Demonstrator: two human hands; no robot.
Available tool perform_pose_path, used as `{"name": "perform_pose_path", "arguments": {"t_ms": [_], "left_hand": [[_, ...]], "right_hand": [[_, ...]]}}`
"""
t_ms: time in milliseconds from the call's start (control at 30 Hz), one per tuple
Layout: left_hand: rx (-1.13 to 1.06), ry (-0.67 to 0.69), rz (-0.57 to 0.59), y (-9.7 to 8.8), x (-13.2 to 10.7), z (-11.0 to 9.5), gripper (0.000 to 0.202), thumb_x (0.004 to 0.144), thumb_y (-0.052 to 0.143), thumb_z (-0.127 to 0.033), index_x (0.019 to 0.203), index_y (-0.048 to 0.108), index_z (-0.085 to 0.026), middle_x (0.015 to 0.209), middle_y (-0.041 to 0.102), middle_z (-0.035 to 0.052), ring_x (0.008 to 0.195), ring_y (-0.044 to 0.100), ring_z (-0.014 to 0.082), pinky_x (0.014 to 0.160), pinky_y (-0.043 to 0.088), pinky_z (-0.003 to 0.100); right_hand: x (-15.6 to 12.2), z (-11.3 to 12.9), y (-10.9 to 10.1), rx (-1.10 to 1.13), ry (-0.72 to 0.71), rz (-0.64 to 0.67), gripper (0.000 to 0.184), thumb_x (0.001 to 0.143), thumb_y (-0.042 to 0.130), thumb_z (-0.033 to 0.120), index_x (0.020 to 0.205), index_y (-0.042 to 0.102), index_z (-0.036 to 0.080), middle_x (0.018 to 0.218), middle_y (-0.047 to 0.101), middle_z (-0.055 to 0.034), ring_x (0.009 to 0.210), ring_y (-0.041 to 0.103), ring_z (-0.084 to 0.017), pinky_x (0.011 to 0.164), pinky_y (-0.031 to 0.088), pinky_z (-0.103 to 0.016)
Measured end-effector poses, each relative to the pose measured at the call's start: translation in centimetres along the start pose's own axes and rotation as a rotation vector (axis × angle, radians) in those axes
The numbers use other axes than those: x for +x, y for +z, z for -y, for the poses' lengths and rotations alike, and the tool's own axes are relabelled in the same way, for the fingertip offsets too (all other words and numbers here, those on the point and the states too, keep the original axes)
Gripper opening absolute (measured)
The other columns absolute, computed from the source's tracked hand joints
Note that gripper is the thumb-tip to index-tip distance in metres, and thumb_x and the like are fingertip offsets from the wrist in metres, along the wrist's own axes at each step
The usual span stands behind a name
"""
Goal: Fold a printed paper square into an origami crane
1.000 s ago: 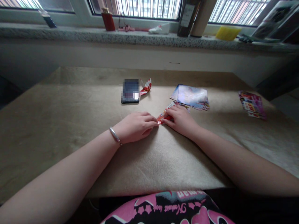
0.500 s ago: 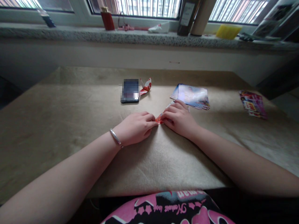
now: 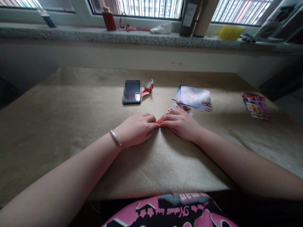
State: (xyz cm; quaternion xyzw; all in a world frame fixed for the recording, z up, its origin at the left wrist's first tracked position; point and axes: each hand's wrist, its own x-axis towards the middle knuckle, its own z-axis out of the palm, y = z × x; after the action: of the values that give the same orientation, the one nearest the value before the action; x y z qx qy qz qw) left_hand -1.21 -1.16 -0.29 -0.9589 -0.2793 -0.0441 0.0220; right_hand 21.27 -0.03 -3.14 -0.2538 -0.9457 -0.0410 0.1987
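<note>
A folded piece of printed paper [image 3: 172,108], orange-red and white, lies on the table between my hands, its right part covered. My left hand [image 3: 141,127], with a silver bracelet at the wrist, pinches the paper's near left tip. From the right, my right hand [image 3: 181,123] presses on the paper, fingers bent together near that same tip. Just past the paper lies a stack of bluish printed sheets [image 3: 195,96]. A red-and-white folded paper shape [image 3: 148,87] stands farther off, beside a dark phone-like device [image 3: 132,92] with a blurred screen.
A second pile of pink and red printed papers [image 3: 255,106] lies toward the table's right edge. Behind the table [image 3: 71,110], a stone windowsill [image 3: 82,35] carries a red bottle [image 3: 109,19], dark and tan cylinders, and a yellow block [image 3: 230,32].
My right hand has slid slightly toward me and its fingers have drawn down, uncovering more of the paper's upper part. My left hand has barely shifted.
</note>
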Motion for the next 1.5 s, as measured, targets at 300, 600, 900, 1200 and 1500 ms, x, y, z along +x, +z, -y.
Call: {"name": "perform_pose_path", "arguments": {"t_ms": [300, 600, 900, 1200, 1500], "left_hand": [[0.032, 0.028, 0.001, -0.1, 0.2, -0.1, 0.026, 0.082, 0.052, -0.015, 0.105, 0.064, -0.017, 0.101, 0.063, 0.0065, 0.090, 0.057, 0.0196, 0.081, 0.049, 0.033], [0.068, 0.038, -0.008, 0.4, 0.3, 0.0, 0.022, 0.085, 0.048, -0.018, 0.103, 0.062, -0.017, 0.095, 0.062, 0.0062, 0.088, 0.055, 0.0200, 0.076, 0.047, 0.031], [0.096, 0.048, -0.064, 0.7, 0.6, -0.1, 0.019, 0.088, 0.047, -0.021, 0.101, 0.061, -0.018, 0.100, 0.062, 0.0065, 0.090, 0.054, 0.0196, 0.077, 0.045, 0.031], [0.081, 0.021, -0.059, 0.0, 0.0, 0.8, 0.020, 0.088, 0.046, -0.020, 0.092, 0.065, -0.019, 0.093, 0.067, 0.0040, 0.086, 0.058, 0.0173, 0.072, 0.045, 0.028], [0.024, 0.024, -0.010, -0.4, -0.3, 1.5, 0.019, 0.087, 0.047, -0.018, 0.089, 0.066, -0.019, 0.098, 0.067, 0.0040, 0.089, 0.059, 0.0167, 0.077, 0.047, 0.028]], "right_hand": [[0.0, -0.2, -0.5, -0.006, 0.015, 0.074, 0.026, 0.091, 0.047, 0.017, 0.103, 0.069, 0.024, 0.101, 0.069, -0.0034, 0.088, 0.058, -0.018, 0.073, 0.044, -0.029], [-0.4, -0.3, -1.5, -0.060, 0.026, 0.099, 0.023, 0.090, 0.048, 0.022, 0.094, 0.070, 0.023, 0.099, 0.070, -0.0035, 0.087, 0.060, -0.018, 0.072, 0.044, -0.029], [-0.3, -0.2, -1.2, -0.048, 0.023, 0.075, 0.024, 0.090, 0.047, 0.021, 0.097, 0.070, 0.024, 0.099, 0.069, -0.0045, 0.086, 0.059, -0.018, 0.073, 0.043, -0.029], [-0.7, -0.3, -1.4, -0.052, 0.038, 0.090, 0.024, 0.090, 0.047, 0.021, 0.096, 0.070, 0.024, 0.097, 0.069, -0.0044, 0.086, 0.058, -0.018, 0.072, 0.043, -0.029], [-0.8, -0.3, -1.1, -0.068, 0.028, 0.073, 0.024, 0.089, 0.047, 0.020, 0.096, 0.070, 0.024, 0.092, 0.069, -0.0043, 0.084, 0.057, -0.018, 0.071, 0.041, -0.029]]}}
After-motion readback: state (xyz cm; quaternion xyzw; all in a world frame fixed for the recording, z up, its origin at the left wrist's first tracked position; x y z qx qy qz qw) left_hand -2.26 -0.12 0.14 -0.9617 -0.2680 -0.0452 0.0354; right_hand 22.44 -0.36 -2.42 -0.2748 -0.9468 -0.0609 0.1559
